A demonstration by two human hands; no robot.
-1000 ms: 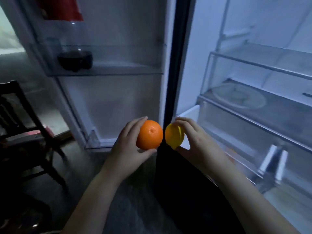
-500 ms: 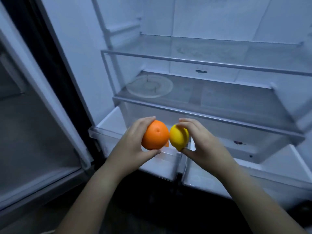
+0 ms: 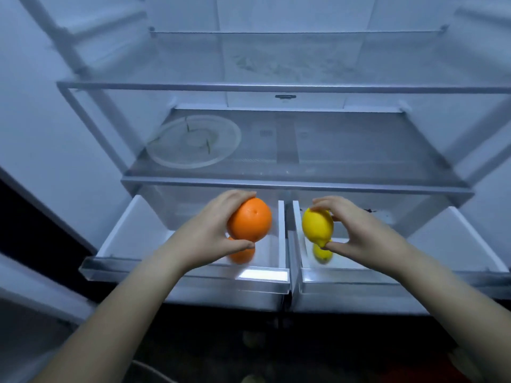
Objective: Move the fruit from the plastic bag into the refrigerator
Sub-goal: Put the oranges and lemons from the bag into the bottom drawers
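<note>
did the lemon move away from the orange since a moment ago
Yes. The lemon now hangs over the right drawer, across the divider from the orange; earlier both touched over the left drawer.

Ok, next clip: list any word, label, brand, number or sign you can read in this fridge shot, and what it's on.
None can be read.
Lower glass shelf: two small grey marks near its middle, too faint and blurred to tell as text.
Back wall: a small dark fitting, no lettering visible.
Orange, lemon, round plate, both drawers: no stickers or print visible.
</note>
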